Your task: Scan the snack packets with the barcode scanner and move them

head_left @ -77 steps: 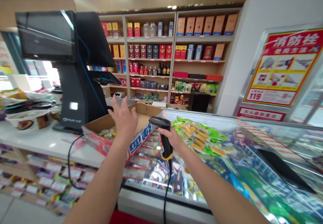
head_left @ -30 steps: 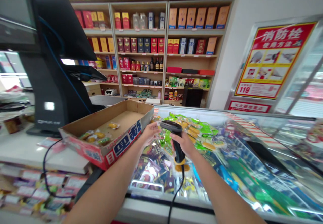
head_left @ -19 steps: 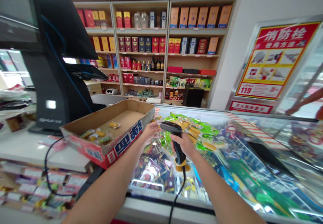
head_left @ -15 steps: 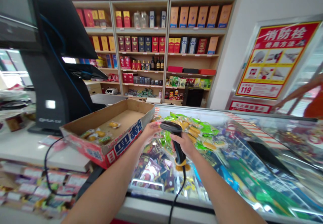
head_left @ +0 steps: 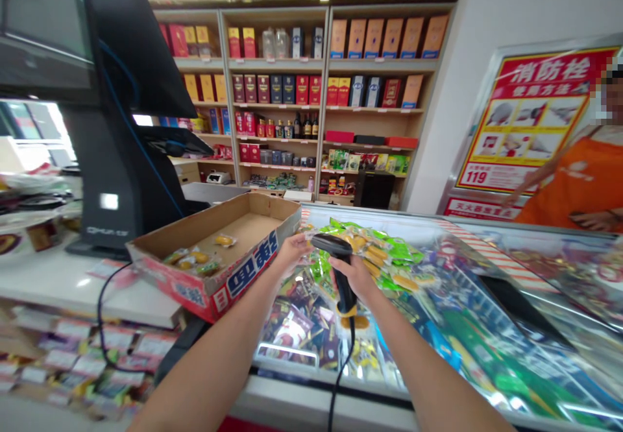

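My right hand is wrapped round the handle of a black barcode scanner, its head tilted toward the left and its cord hanging down. Just left of the scanner's head, my left hand is closed in a pinch. Shiny clear plastic shows at its fingertips, apparently the edge of a snack packet, mostly hidden by the fingers and scanner. Under and behind both hands lies a pile of green and clear snack packets with yellow-orange contents, on the glass top of a freezer.
An open cardboard box holding several small wrapped snacks stands left of my left hand. Beyond it rises a black checkout terminal. A dark flat panel lies at right. A person in an orange apron stands behind the freezer.
The view has shifted slightly left, and the person in orange has come further into view at the right. Both hands keep nearly the same position, the scanner still in my right hand.
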A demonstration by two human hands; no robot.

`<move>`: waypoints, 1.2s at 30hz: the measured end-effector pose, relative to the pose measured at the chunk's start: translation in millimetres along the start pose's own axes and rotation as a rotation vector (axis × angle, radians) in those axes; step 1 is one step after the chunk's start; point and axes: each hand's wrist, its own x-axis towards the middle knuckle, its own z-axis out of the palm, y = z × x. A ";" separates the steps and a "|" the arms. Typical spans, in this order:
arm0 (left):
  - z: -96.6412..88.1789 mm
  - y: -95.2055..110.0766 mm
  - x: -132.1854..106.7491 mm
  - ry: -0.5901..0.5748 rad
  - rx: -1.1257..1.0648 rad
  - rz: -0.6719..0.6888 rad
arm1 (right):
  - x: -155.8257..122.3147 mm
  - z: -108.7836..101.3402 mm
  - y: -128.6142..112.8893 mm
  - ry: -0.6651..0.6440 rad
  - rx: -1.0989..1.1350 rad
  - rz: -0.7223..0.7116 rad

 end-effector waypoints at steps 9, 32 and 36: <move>-20.0 82.9 -31.9 0.324 0.518 0.466 | 9.9 30.1 -33.6 -0.049 0.091 -0.050; -13.0 78.6 -47.6 0.523 1.079 1.016 | 15.8 45.9 -20.0 -0.022 0.142 -0.012; 12.1 39.1 -7.2 0.270 1.162 0.806 | 8.5 5.9 -9.6 0.161 0.167 -0.025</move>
